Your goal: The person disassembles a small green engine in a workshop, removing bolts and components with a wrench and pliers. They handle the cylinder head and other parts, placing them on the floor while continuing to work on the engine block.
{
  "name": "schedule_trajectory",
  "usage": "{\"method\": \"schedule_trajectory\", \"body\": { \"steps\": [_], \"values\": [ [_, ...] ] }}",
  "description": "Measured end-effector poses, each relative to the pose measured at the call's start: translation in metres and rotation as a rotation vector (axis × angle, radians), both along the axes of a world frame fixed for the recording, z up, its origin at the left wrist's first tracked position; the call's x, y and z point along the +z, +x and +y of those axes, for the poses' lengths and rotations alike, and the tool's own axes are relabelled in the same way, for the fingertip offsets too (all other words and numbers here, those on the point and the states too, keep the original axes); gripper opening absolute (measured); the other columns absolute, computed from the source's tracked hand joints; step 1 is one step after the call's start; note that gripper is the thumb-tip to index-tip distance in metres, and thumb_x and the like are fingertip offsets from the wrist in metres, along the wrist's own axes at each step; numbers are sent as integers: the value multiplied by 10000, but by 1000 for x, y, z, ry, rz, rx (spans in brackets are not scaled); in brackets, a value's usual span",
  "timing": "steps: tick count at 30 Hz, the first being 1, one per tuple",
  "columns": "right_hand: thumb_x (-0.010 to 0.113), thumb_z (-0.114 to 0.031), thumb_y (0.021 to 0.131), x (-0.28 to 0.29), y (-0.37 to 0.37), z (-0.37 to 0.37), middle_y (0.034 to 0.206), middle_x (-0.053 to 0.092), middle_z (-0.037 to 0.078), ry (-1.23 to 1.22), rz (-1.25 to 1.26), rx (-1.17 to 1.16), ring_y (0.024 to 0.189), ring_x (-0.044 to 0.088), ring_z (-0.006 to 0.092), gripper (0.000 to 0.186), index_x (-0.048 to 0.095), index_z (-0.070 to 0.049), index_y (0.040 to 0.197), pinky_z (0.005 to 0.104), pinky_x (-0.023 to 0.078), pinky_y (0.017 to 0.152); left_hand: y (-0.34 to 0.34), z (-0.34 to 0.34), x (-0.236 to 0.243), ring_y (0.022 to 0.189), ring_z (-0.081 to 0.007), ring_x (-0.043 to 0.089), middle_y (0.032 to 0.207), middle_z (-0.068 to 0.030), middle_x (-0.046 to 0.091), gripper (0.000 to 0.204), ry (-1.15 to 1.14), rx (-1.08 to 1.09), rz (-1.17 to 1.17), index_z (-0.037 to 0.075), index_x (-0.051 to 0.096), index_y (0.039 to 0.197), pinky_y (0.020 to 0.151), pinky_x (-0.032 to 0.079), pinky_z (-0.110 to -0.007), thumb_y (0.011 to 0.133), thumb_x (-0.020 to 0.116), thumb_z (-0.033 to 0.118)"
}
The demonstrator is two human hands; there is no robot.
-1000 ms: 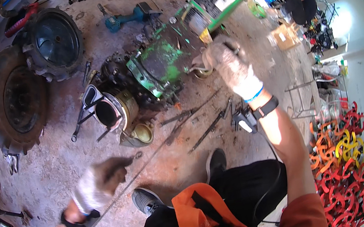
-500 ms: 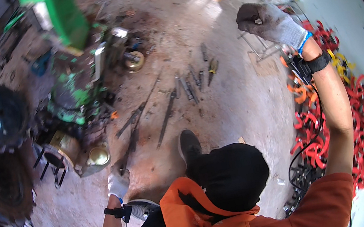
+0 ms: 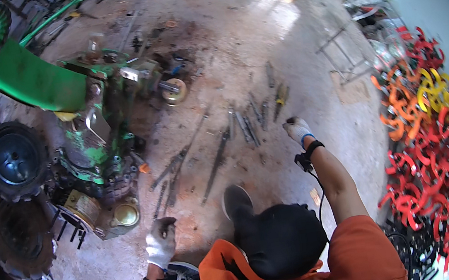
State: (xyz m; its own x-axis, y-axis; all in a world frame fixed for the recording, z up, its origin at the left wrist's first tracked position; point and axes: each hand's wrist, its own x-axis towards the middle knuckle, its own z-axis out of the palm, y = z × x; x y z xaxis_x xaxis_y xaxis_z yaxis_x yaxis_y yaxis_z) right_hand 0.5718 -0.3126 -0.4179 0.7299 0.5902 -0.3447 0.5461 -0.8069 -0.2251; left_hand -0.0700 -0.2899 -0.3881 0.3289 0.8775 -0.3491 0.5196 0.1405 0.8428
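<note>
My left hand [image 3: 160,242], in a white glove with dark, stained fingers, hangs at the lower left with its fingers curled. Just beyond it are long dark metal bars [image 3: 171,178]; whether it touches one, I cannot tell. My right hand [image 3: 298,129], gloved the same way, is held out right of centre with bent fingers. What either hand holds, if anything, stays hidden. Nearest to the right hand is a yellow-handled tool [image 3: 280,99], beside several slim metal tools [image 3: 246,127] in a loose row on the floor.
On the left stands a greasy green machine [image 3: 83,146] with a curved green chute [image 3: 43,84]. Dark toothed wheels [image 3: 14,160] lie beside it. Red curved parts [image 3: 436,164] heap along the right, near orange [image 3: 400,105] and yellow ones [image 3: 439,92]. A wire frame [image 3: 344,55] stands farther back.
My right arm has come down and inward from its raised place at the upper right to near the tools. The left hand has shifted slightly right and down in view. The whole view has turned somewhat.
</note>
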Motion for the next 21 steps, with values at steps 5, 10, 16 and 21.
{"method": "schedule_trajectory", "body": {
  "steps": [5,10,16,21],
  "values": [
    [787,-600,919,-57,28,70,1368,750,303,57,-75,-182,1355,687,450,717,757,-18,1337,512,551,1126,44,-4,32,898,-251,764,1068,-141,813,177,39,58,-11,42,816,1176,810,606,-381,1055,707,111],
    [836,-448,917,-109,62,71,1293,783,284,53,17,-244,1289,720,460,535,792,-24,1240,520,593,1031,52,-2,76,981,-273,790,1100,-160,805,188,-39,-52,69,33,809,1189,873,626,-388,1048,731,130],
    [639,-213,1092,-126,90,57,743,616,-46,551,398,-456,572,556,142,119,744,-156,1098,369,458,503,29,29,113,1068,-246,788,1219,-141,809,267,-71,-246,39,49,797,1288,936,628,-393,1077,732,199],
    [636,-256,1101,-42,31,89,716,544,-4,449,572,-164,478,500,152,161,647,-121,1189,360,419,410,41,81,135,1035,-334,780,1157,-142,791,246,62,-408,70,67,797,1253,906,630,-438,1081,724,227]
  ]
}}
